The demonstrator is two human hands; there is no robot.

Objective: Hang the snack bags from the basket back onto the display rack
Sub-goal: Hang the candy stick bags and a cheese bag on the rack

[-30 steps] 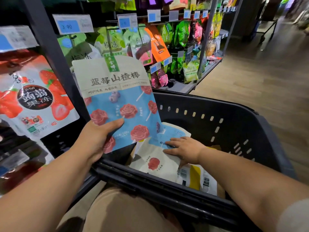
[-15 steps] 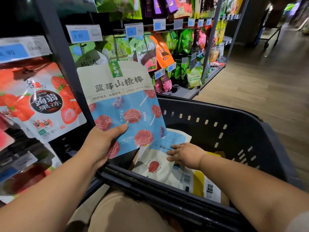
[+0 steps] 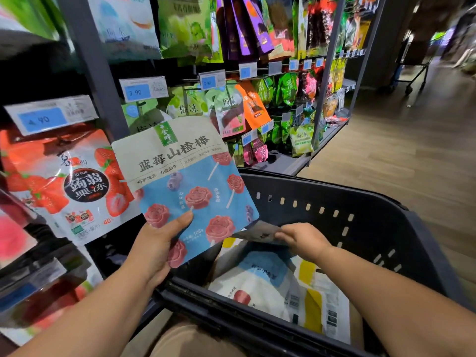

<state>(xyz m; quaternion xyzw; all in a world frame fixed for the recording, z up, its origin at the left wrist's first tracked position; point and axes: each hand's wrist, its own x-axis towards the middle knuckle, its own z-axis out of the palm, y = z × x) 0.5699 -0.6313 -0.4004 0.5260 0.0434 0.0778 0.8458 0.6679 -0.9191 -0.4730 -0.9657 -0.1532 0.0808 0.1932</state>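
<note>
Above the black basket (image 3: 360, 199), the left grip (image 3: 154, 246) holds a snack bag (image 3: 185, 176) up in front of the display rack (image 3: 87, 60). The thumb presses on the bag's front, low down. The bag is flat, cream on top with dark writing, and blue below with red flower lollipops. Lower down, the right grip (image 3: 305, 240) pinches the edge of a second bag (image 3: 257, 231), which is blurry and grey. It is just over more bags (image 3: 257, 279) lying in the basket.

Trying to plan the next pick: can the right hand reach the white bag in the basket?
Likely not yet: the right hand pinches a grey bag, though the white bag lies uncovered just below it.
</note>
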